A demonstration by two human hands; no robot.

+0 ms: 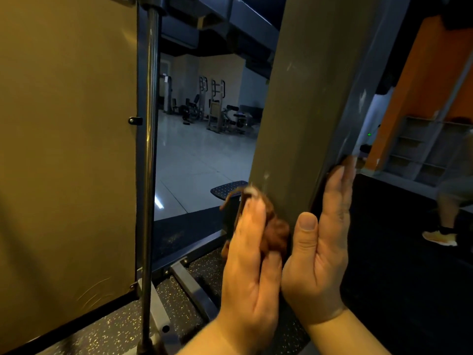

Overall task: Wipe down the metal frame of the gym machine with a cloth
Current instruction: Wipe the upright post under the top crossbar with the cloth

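Smooth tan panel (69, 149) and chromed round rod (151, 124) stand at left. Your left grip (248, 265) pinches the fuzzy brown cloth (275, 233) against the matte grey, square-section frame post (307, 124). Your right grip (322, 252) lies released, fingers flat on its right face.

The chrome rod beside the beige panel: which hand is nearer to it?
Left. The left hand holds the brown cloth against the grey post, right of the chrome rod; the right hand lies flat on the post's other side, farther away.
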